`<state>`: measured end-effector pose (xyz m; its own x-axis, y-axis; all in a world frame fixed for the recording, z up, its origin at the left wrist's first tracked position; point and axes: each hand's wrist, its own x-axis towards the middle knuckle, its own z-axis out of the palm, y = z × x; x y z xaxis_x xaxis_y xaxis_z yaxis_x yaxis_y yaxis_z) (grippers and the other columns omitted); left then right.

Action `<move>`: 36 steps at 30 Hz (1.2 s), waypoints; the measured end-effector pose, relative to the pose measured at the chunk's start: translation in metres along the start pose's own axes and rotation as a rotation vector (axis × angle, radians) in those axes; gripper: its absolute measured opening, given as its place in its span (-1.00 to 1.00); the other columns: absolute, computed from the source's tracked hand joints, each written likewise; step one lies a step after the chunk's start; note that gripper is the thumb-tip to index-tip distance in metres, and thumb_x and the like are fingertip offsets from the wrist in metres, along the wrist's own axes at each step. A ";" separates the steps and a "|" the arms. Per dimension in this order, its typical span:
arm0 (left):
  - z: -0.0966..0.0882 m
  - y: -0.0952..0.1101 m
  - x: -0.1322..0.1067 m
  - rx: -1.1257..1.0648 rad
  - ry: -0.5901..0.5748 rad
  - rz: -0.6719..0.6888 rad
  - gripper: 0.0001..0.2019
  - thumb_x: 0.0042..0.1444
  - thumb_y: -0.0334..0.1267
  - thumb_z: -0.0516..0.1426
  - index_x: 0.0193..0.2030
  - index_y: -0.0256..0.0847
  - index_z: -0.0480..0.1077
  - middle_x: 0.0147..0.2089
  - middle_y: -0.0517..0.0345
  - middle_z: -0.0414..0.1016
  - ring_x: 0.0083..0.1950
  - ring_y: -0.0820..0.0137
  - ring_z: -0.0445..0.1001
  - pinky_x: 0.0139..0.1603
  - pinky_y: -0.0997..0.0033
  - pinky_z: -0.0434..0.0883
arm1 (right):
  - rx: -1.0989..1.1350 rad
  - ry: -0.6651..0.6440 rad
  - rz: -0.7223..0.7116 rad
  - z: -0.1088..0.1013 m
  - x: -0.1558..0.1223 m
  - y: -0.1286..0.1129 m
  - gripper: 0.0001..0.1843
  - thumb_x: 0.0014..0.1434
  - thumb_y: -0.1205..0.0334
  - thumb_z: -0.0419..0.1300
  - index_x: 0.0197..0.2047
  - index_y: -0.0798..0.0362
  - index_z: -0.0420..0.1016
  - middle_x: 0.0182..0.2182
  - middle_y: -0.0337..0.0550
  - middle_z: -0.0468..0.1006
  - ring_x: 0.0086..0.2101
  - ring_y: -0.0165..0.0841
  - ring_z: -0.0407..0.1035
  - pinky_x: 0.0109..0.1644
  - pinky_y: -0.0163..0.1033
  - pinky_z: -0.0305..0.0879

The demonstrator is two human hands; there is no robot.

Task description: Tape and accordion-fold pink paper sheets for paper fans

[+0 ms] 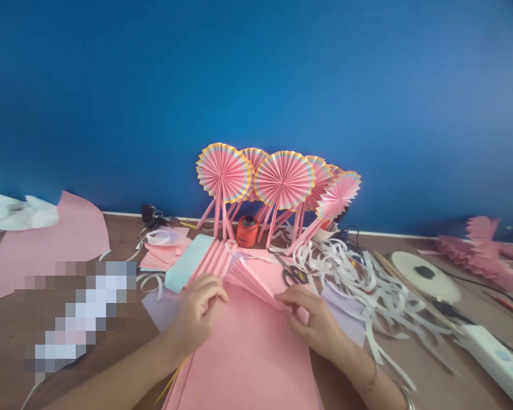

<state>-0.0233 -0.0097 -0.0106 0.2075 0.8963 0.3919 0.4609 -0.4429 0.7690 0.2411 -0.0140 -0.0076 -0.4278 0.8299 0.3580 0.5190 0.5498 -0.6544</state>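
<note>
A large pink sheet of paper lies over a stack of similar sheets in front of me, and accordion pleats run along its far end. With thumb and fingers, my right hand pinches the right end of the folded edge. Over the left side of the sheet, my left hand is closed with its fingers curled; what they hold, if anything, is hidden. Beyond it lies another pleated pink strip beside a light blue piece of paper. Black-handled scissors rest just past my right hand.
Round pleated pink paper fans with yellow edges stand against the blue wall, by an orange-red roll. Curled white strips lie to the right, near a round white lid-like disc and a power strip. Pink paper lies left.
</note>
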 end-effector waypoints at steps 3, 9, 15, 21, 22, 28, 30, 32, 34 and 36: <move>0.009 0.010 -0.002 -0.240 -0.234 -0.247 -0.77 0.08 -0.34 0.02 -0.19 -0.22 0.47 -0.22 0.06 0.55 -0.18 0.29 0.49 -0.14 0.30 0.40 | 0.042 0.062 -0.016 0.007 -0.001 -0.008 -0.67 0.10 0.47 0.07 -0.08 0.02 0.45 -0.37 -0.16 0.44 -0.37 -0.38 0.36 -0.30 -0.29 0.37; 0.024 0.032 -0.004 -0.620 -0.251 -0.390 -0.76 0.09 -0.17 0.13 -0.17 -0.26 0.48 -0.16 0.02 0.59 -0.10 0.23 0.51 -0.04 0.28 0.41 | -0.083 -0.056 -0.103 0.027 -0.009 -0.023 -0.58 0.14 0.52 -0.02 0.02 0.03 0.37 -0.27 -0.09 0.38 -0.29 -0.36 0.38 -0.21 -0.27 0.41; 0.025 0.027 -0.010 -0.247 -0.070 -0.331 -0.82 0.13 -0.23 0.09 -0.38 -0.23 0.47 -0.41 0.16 0.55 -0.33 0.35 0.50 -0.27 0.45 0.41 | -0.238 -0.106 -0.237 0.030 -0.007 -0.032 -0.64 0.22 0.42 0.01 0.09 0.09 0.31 -0.26 -0.02 0.44 -0.29 -0.31 0.40 -0.26 -0.24 0.44; 0.009 0.019 -0.002 0.249 0.184 0.298 -0.82 0.16 -0.44 0.03 -0.21 -0.22 0.44 -0.34 0.12 0.49 -0.26 0.35 0.44 -0.18 0.36 0.33 | -0.481 0.259 -0.494 0.018 -0.015 -0.040 -0.71 0.12 0.50 0.11 -0.09 0.06 0.42 -0.39 -0.13 0.48 -0.34 -0.32 0.35 -0.22 -0.20 0.32; 0.007 0.020 -0.001 0.355 0.189 0.403 -0.80 0.17 -0.46 0.02 -0.16 -0.22 0.44 -0.33 0.11 0.49 -0.24 0.34 0.42 -0.15 0.31 0.29 | -0.533 0.329 -0.523 0.017 -0.017 -0.041 -0.70 0.10 0.51 0.12 -0.12 0.03 0.44 -0.39 -0.14 0.48 -0.29 -0.31 0.35 -0.15 -0.18 0.29; 0.019 0.022 -0.002 0.642 0.052 0.602 -0.77 0.27 -0.44 -0.03 -0.05 -0.26 0.41 -0.34 0.14 0.45 -0.24 0.34 0.35 -0.16 0.26 0.19 | -0.723 0.242 -0.358 0.027 -0.008 -0.033 -0.67 0.21 0.36 0.11 0.05 0.00 0.41 -0.12 -0.09 0.53 -0.02 -0.19 0.26 0.14 -0.02 -0.01; 0.025 0.019 -0.003 0.671 0.019 0.619 -0.79 0.27 -0.44 -0.03 -0.09 -0.24 0.41 -0.38 0.16 0.42 -0.29 0.35 0.32 -0.22 0.29 0.20 | -0.689 0.161 -0.311 0.031 -0.004 -0.026 -0.71 0.24 0.40 0.04 -0.02 0.01 0.43 -0.16 -0.11 0.54 -0.07 -0.22 0.29 0.10 -0.02 -0.02; 0.029 0.015 -0.003 0.699 -0.022 0.632 -0.80 0.26 -0.46 -0.02 -0.13 -0.24 0.41 -0.40 0.16 0.39 -0.33 0.35 0.29 -0.27 0.30 0.20 | -0.658 0.111 -0.301 0.033 -0.001 -0.019 -0.74 0.22 0.46 0.00 -0.17 0.04 0.46 -0.28 -0.12 0.53 -0.20 -0.26 0.30 0.00 -0.07 0.05; 0.031 0.010 -0.004 0.736 -0.101 0.623 -0.79 0.23 -0.49 -0.02 -0.14 -0.26 0.40 -0.39 0.14 0.37 -0.34 0.33 0.29 -0.31 0.31 0.22 | -0.649 0.073 -0.305 0.033 -0.001 -0.013 -0.75 0.19 0.50 -0.01 -0.27 0.07 0.45 -0.40 -0.13 0.48 -0.34 -0.29 0.26 -0.16 -0.14 0.09; 0.031 0.005 -0.006 0.775 -0.205 0.576 -0.79 0.19 -0.53 -0.01 -0.15 -0.29 0.40 -0.37 0.11 0.37 -0.34 0.31 0.31 -0.34 0.32 0.25 | -0.648 0.027 -0.298 0.032 -0.002 -0.010 -0.76 0.16 0.52 0.00 -0.32 0.09 0.44 -0.46 -0.14 0.44 -0.42 -0.30 0.20 -0.30 -0.20 0.08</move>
<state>0.0044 -0.0167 -0.0249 0.6891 0.5671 0.4512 0.6654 -0.7418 -0.0839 0.2130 -0.0241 -0.0235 -0.6062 0.6327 0.4819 0.7217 0.6922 -0.0010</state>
